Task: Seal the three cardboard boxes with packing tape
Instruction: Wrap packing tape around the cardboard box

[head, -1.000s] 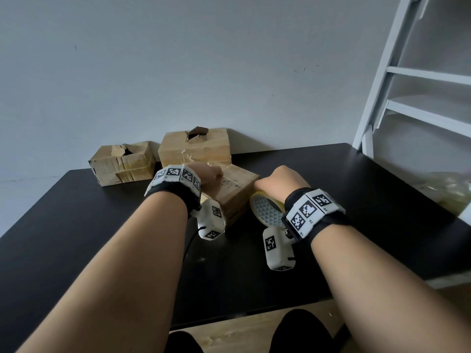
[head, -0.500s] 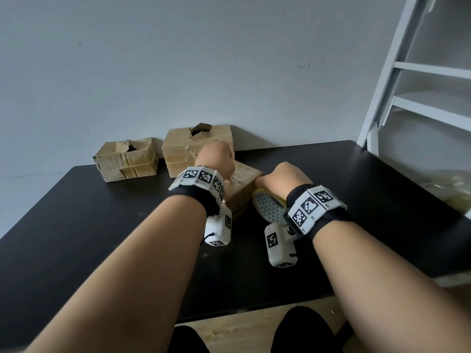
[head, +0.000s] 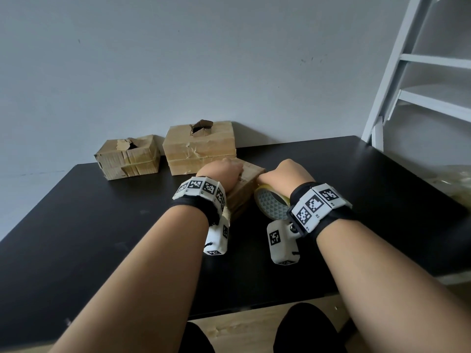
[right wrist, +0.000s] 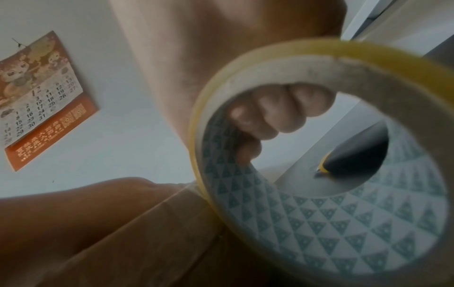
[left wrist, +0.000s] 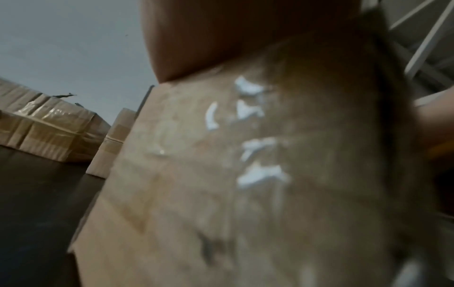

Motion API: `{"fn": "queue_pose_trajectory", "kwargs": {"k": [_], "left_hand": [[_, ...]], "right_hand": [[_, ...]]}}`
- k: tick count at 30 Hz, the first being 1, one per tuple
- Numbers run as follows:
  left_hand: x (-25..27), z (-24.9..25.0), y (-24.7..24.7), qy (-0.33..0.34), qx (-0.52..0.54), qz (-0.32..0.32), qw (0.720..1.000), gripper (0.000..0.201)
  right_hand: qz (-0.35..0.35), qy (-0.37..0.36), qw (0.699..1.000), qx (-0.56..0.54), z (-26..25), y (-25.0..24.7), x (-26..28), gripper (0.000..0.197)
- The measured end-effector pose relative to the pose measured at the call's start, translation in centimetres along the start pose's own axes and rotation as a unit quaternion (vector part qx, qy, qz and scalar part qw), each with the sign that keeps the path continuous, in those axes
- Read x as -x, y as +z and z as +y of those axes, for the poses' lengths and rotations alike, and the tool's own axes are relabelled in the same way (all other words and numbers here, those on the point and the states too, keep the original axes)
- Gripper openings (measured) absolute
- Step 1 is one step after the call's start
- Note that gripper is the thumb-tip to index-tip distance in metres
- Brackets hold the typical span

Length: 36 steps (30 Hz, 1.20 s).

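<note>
Head view high, facing down – wrist views close, sharing nearest box (head: pixel 248 178)

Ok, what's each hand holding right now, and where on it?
The right hand grips the packing tape roll, fingers hooked through its core. The left hand rests on top of the nearest cardboard box; its fingers are hidden, so any grip cannot be told.

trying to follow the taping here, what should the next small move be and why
Probably draw the tape roll away from the near box along its right end, laying tape down. The right hand grips the roll, fingers hooked through its core, hard against that box, while the left hand rests on the box top, seemingly steadying it.
</note>
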State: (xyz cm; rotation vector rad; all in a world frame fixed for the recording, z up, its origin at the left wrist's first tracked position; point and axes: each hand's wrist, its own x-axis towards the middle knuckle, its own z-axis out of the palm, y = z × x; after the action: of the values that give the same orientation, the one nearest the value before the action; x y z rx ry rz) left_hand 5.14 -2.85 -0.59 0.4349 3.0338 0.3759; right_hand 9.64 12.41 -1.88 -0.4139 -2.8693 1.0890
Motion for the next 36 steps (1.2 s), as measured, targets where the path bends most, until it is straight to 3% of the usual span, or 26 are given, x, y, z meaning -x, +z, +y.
{"fn": "queue_pose_trajectory", "kwargs": {"k": [10,12,16,19,22,23,24,26,30,33,36], "left_hand": [[0.4,-0.4,0.0,0.002,-0.044,-0.02,0.999,0.044],[0.7,-0.3,0.1,-0.01,-0.008,0.014,1.0,0.042],[0.8,-1.1,0.9,0.005,0.121,0.144,0.982,0.038],[1.5,-1.2,0.8,0.007,0.129,0.084,0.988,0.024],[2.4,-1.4,0.2,0.023,0.12,-0.031,0.992,0.064],[2.6,-1.4,0.1,0.03,0.093,-0.049,0.994,0.078],[2.7,-1.6,0.1,0.035,0.084,-0.047,0.995,0.079],[2.9,-2.0,-0.4,0.031,0.148,-0.022,0.988,0.063],[2.7,-3.3,-1.5,0.005,0.33,-0.03,0.944,0.056],[2.7,-3.7,-1.5,-0.014,0.417,-0.029,0.908,0.036],[2.4,-4.0,-1.2,-0.017,0.445,-0.02,0.895,0.033]], "right_hand": [[-0.009,0.004,1.0,-0.015,0.3,0.0,-0.4,0.029],[-0.007,0.0,1.0,-0.012,0.2,0.0,-0.4,0.028],[0.001,-0.005,1.0,-0.005,0.3,0.1,-0.4,0.027],[0.002,-0.008,1.0,0.001,0.4,0.0,-0.5,0.03],[0.003,-0.017,1.0,-0.003,0.3,0.0,-0.4,0.032],[0.006,-0.021,1.0,-0.002,0.1,-0.1,-0.4,0.032],[0.01,-0.023,1.0,-0.003,0.0,-0.2,-0.3,0.033],[0.019,-0.031,0.999,-0.018,-0.6,-0.6,-0.1,0.04],[0.047,-0.055,0.992,-0.104,-1.8,-2.1,0.2,0.053],[0.04,-0.077,0.979,-0.184,-2.4,-2.8,0.1,0.048],[0.037,-0.087,0.975,-0.198,-2.3,-2.3,-0.2,0.041]]}}
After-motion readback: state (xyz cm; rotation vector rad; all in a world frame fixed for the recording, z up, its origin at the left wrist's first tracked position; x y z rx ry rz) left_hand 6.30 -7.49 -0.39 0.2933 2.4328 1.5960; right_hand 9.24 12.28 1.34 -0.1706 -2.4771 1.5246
